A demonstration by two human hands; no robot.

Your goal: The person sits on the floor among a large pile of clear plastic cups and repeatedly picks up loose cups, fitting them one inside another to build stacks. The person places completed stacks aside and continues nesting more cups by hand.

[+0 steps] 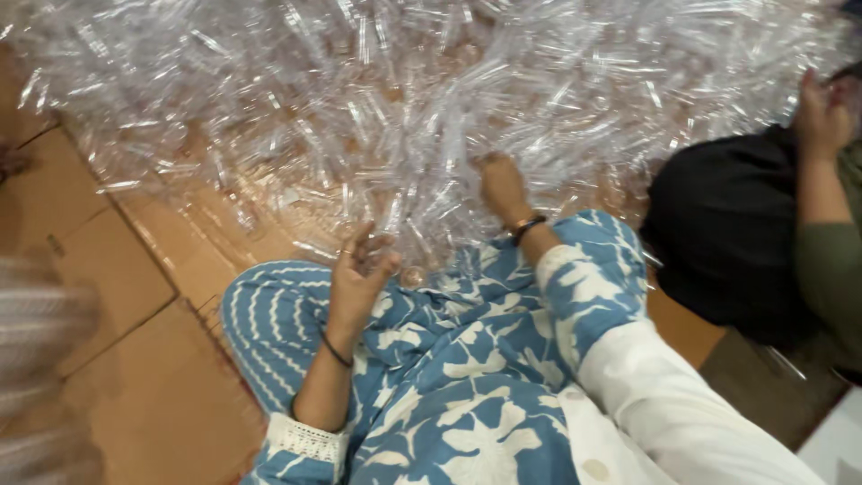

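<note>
nearest the camera lies the person's lap, covered in blue cloth with white flowers, and a white sleeve runs along the right arm. the left forearm comes up out of a lace cuff, with a thin dark bangle at the wrist.

just beyond, the left hand is raised above the knee, palm turned up and fingers loosely curled; a ring shows on one finger. it seems to cradle a few clear tubes, but whether it really grips them i cannot tell through the blur.

a little further on, the right hand, with a dark bracelet at the wrist, is pushed knuckles-up into the near edge of the tube pile. its fingers are buried among the tubes, so i cannot tell whether they are closed or spread.

that pile of small clear plastic tubes spreads across the whole far half of the view, lying on flattened cardboard that covers the floor. stray tubes reach down to the person's knees.

off to the right sits another person with a black cloth and a green sleeve, their hand raised at the pile's edge.
</note>
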